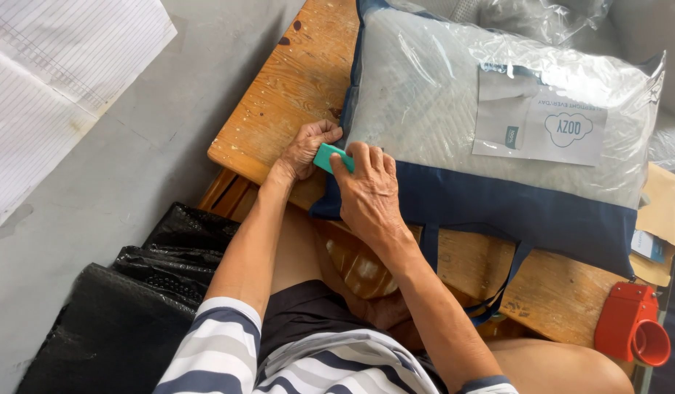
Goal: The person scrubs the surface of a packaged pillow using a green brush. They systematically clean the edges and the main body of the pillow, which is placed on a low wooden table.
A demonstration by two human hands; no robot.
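The packed pillow bag (498, 124), clear plastic on top with a navy fabric band and carry straps below, lies on the low wooden table (293, 87), its near left corner just at the table's front edge. From my feed I see both hands meeting at that corner. My left hand (308, 149) has its fingers curled shut on the bag's edge, pinching the navy fabric and pressing it down. My right hand (370, 193) grips a small teal tool (330, 157), fingers folded over it so that only one end shows; the tool touches the bag's corner, right beside the left fingers. I cannot tell what kind of tool it is.

I judge the step in hand to be working the corner seam or closure with the tool while the left hand steadies it. The next move, as I read it, calls for a firm hold at the corner and a controlled run of the tool along the edge, without snagging the plastic.

A red tape dispenser (633, 325) sits at the table's right end, black plastic bags (133, 292) lie on the floor to my left.
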